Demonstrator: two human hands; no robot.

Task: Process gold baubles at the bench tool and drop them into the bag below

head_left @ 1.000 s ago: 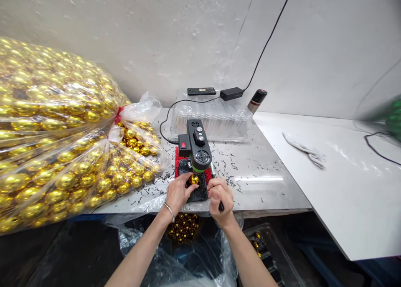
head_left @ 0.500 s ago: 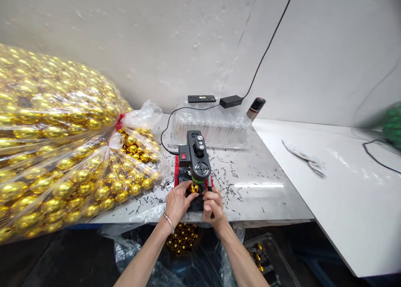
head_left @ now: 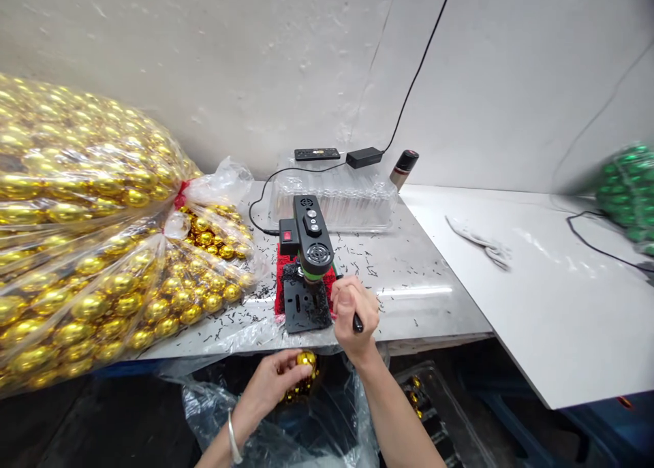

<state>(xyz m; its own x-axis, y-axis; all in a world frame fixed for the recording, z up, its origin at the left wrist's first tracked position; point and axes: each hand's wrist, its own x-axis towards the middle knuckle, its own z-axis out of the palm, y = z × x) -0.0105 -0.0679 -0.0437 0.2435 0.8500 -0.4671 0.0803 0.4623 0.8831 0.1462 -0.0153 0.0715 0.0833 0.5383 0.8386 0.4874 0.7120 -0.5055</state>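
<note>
My left hand point(head_left: 270, 383), with a bangle at its wrist, is below the table's front edge, thumb and fingers closed on a shiny gold ball point(head_left: 307, 359). More gold balls point(head_left: 300, 390) show beneath it in a clear plastic bag point(head_left: 332, 434). My right hand point(head_left: 355, 313) is wrapped round the lever point(head_left: 357, 323) of a small black bench press point(head_left: 313, 236), the handle's black tip poking out of the fist. Under the press head lies a slotted black base plate point(head_left: 299, 313), with no ball on it, set on a red mat point(head_left: 279, 277).
Big clear bags of gold balls point(head_left: 86, 263) fill the left side. Behind the press stand a clear plastic tray point(head_left: 332, 206), a power adapter point(head_left: 364, 157), a remote point(head_left: 317, 154) and a bottle point(head_left: 403, 168). Black shreds litter the metal tabletop point(head_left: 409, 318). A glove point(head_left: 480, 242) lies right.
My left hand has drawn a gold ball from under the press head down past the table edge. The lever has swung outward and up in my right hand. The whole view shifted slightly.
</note>
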